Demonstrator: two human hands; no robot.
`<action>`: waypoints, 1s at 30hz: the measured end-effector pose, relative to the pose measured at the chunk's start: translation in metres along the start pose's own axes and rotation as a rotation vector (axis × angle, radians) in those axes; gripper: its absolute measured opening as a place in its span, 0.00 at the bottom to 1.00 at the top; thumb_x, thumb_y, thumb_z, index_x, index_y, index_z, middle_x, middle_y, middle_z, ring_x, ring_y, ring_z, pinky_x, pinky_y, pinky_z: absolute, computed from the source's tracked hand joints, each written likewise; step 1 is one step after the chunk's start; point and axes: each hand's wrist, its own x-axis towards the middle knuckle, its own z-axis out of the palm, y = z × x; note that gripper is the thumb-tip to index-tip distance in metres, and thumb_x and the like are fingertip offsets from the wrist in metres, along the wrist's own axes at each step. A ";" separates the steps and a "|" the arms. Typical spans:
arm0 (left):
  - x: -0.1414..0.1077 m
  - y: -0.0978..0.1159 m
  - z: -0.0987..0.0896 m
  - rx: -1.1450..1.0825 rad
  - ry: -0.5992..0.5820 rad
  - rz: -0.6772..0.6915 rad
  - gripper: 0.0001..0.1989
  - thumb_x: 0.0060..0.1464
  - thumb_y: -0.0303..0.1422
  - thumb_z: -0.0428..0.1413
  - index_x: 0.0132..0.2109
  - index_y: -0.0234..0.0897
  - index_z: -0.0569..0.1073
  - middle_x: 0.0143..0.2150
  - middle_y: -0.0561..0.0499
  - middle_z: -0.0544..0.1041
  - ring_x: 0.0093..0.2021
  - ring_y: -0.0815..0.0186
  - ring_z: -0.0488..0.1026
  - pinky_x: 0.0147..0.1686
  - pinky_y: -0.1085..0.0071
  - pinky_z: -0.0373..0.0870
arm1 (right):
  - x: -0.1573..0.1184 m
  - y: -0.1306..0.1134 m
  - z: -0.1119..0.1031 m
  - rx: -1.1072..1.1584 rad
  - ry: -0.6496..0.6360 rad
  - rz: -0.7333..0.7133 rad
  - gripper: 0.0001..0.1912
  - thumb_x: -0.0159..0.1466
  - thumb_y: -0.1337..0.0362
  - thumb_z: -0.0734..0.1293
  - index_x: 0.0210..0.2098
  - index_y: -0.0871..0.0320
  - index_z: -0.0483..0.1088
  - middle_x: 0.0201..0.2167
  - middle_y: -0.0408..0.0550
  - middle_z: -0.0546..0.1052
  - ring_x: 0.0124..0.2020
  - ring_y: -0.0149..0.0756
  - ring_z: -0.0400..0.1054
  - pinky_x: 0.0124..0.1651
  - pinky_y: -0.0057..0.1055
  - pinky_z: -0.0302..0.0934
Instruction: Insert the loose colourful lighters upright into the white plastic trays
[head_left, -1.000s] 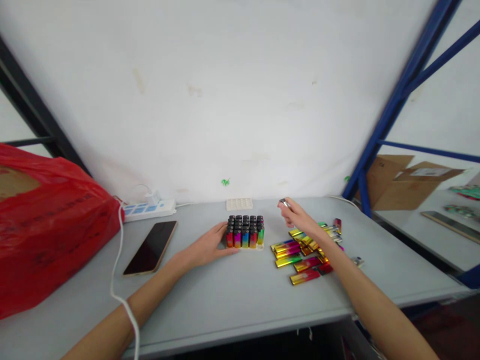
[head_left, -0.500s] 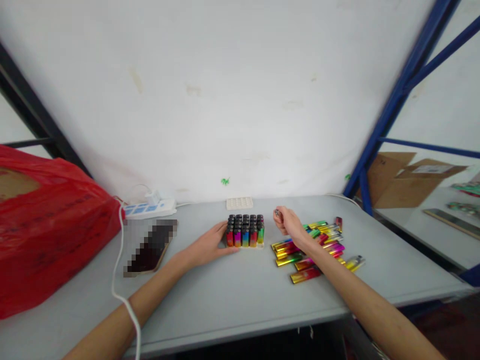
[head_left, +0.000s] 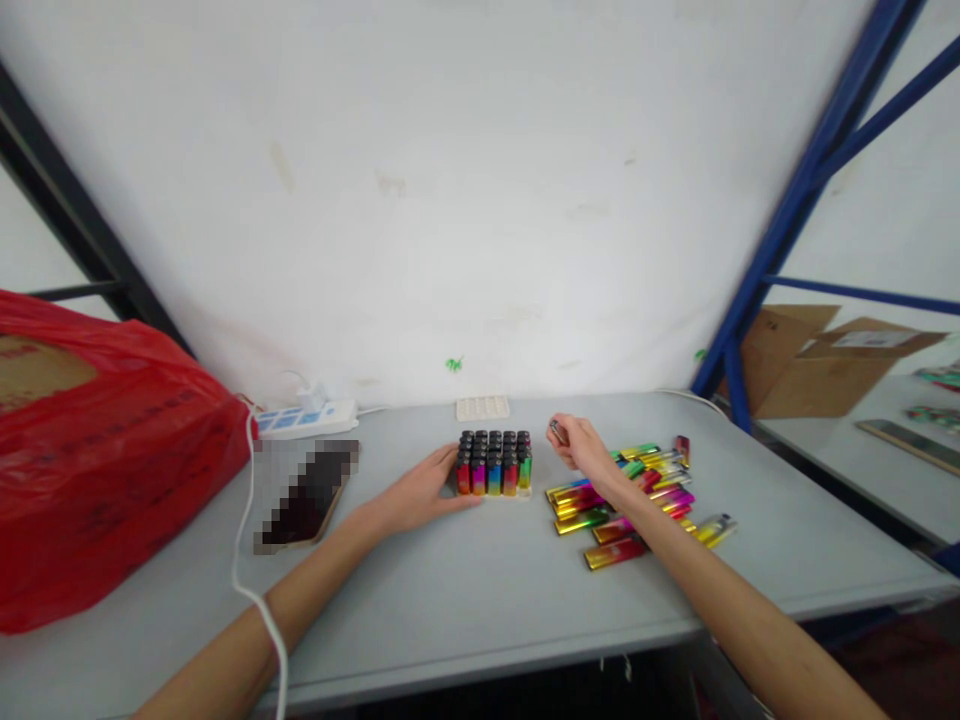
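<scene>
On a grey table (head_left: 450, 580) by a white wall (head_left: 480, 220), lighters (head_left: 494, 474) stand upright (left hand (head_left: 417, 492) half-open against them), right hand (head_left: 582, 448) curled round another lighter (head_left: 556, 431).

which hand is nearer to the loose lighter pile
Right. The right hand is by the loose lighter pile, its forearm above it; the left hand is farther left, beside the upright lighters.

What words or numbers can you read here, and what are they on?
None reads clearly.
Red bag: dark print, too blurred.
Cardboard inside the bag: faint reddish print, too blurred.
White label on the cardboard box: too small.
Green marks on the wall: no clear letters.
Standing lighters: no readable text.
</scene>
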 end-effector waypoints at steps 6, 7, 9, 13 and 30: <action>0.000 0.001 -0.001 0.006 -0.018 -0.013 0.40 0.63 0.54 0.62 0.73 0.39 0.64 0.74 0.40 0.67 0.73 0.48 0.64 0.75 0.53 0.59 | -0.005 -0.002 -0.006 -0.110 -0.056 -0.193 0.32 0.72 0.34 0.55 0.42 0.57 0.72 0.22 0.37 0.64 0.20 0.30 0.58 0.25 0.28 0.56; 0.000 0.001 -0.001 -0.001 -0.016 -0.016 0.40 0.62 0.54 0.62 0.73 0.39 0.64 0.74 0.40 0.67 0.73 0.48 0.64 0.75 0.53 0.59 | -0.007 -0.004 -0.007 -0.186 -0.070 -0.238 0.30 0.74 0.37 0.55 0.43 0.57 0.72 0.24 0.39 0.67 0.23 0.32 0.63 0.29 0.29 0.60; 0.000 0.001 -0.001 -0.010 -0.009 -0.011 0.39 0.62 0.53 0.63 0.72 0.39 0.64 0.74 0.39 0.67 0.73 0.47 0.64 0.75 0.51 0.58 | -0.010 -0.007 -0.010 -0.358 -0.081 -0.347 0.26 0.75 0.40 0.57 0.42 0.56 0.71 0.29 0.44 0.73 0.32 0.36 0.70 0.37 0.32 0.66; 0.000 0.001 0.000 -0.007 -0.008 -0.006 0.38 0.63 0.51 0.63 0.72 0.38 0.64 0.73 0.39 0.68 0.72 0.47 0.66 0.74 0.51 0.60 | -0.013 -0.012 -0.014 -0.679 -0.004 -0.625 0.23 0.74 0.44 0.62 0.35 0.56 0.72 0.37 0.50 0.76 0.42 0.41 0.70 0.49 0.37 0.66; 0.000 -0.003 0.002 -0.008 -0.006 0.019 0.38 0.63 0.51 0.63 0.72 0.41 0.64 0.74 0.41 0.67 0.73 0.48 0.64 0.75 0.50 0.59 | -0.021 -0.020 -0.014 -0.692 -0.465 -0.370 0.20 0.72 0.48 0.68 0.35 0.58 0.76 0.28 0.45 0.82 0.28 0.35 0.72 0.32 0.28 0.59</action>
